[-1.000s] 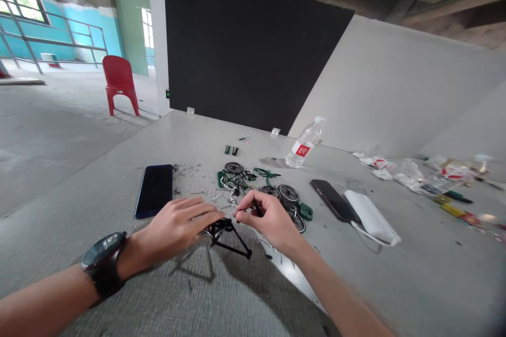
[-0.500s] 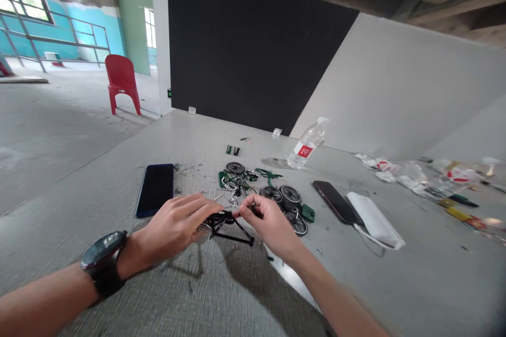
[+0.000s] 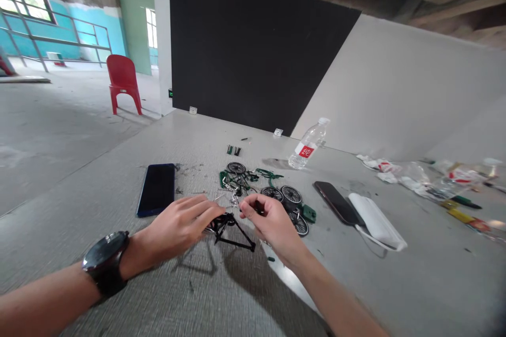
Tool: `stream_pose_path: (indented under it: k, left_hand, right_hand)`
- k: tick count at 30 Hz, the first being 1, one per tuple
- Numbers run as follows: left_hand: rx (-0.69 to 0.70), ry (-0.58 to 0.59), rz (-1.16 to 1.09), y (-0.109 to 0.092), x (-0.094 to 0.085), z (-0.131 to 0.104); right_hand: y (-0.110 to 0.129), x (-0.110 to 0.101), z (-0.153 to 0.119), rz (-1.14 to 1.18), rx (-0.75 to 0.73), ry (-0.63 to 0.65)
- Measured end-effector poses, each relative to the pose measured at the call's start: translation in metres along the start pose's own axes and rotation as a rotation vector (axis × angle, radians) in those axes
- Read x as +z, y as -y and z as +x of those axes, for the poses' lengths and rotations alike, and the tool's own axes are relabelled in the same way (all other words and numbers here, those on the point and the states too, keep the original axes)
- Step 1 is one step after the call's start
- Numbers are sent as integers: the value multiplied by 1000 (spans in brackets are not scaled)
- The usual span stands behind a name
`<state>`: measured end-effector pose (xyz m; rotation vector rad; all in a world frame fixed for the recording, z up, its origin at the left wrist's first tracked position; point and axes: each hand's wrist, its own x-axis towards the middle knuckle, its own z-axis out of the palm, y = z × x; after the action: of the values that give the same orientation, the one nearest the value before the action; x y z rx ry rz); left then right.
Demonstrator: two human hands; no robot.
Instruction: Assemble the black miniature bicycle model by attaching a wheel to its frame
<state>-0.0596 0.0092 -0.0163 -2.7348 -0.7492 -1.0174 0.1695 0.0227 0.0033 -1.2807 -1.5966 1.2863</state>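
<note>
My left hand (image 3: 190, 221), with a watch (image 3: 106, 250) on its wrist, is closed on a small black toy bicycle frame (image 3: 236, 244) held over the table. The frame's rear part is hidden under my fingers. My right hand (image 3: 271, 221) is just to the right of the frame, thumb and fingertips pinched together; whatever is between them is too small to make out. Beyond the hands lie green bicycle parts (image 3: 269, 173), several small spoked wheels (image 3: 291, 194) and silvery pieces (image 3: 234, 199). A green block (image 3: 308, 214) is beside the wheels.
A dark phone (image 3: 156, 190) lies left of my hands. To the right are another phone (image 3: 335, 201) and a white power bank (image 3: 373, 219) with a cable. A water bottle (image 3: 309, 145) stands behind the parts. Crumpled wrappers (image 3: 419, 181) lie at far right.
My right hand's fingertips have drawn slightly away from the frame, to the right. The black frame has shifted a little lower, still in my left hand.
</note>
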Motion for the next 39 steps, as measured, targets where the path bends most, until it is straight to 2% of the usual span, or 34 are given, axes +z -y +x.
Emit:
stream_pose_path:
  k: [5, 9, 12, 26, 31, 39]
  left_hand:
    - [24, 38, 79, 0, -1, -2]
    - [43, 59, 110, 2, 0, -4]
    - [58, 58, 132, 2, 0, -4]
    - [104, 31, 151, 2, -2, -4]
    - [41, 59, 75, 2, -1, -4]
    - [-27, 95, -8, 1, -2, -3]
  right_hand:
    - [7, 0, -1, -128, -21, 63]
    - [8, 1, -3, -292, -154, 5]
    - [9, 3, -6, -351, -201, -22]
    - [14, 0, -8, -395, -185, 9]
    - [23, -6, -8, -399, -171, 85]
    - [22, -10, -9, -455, -219, 87]
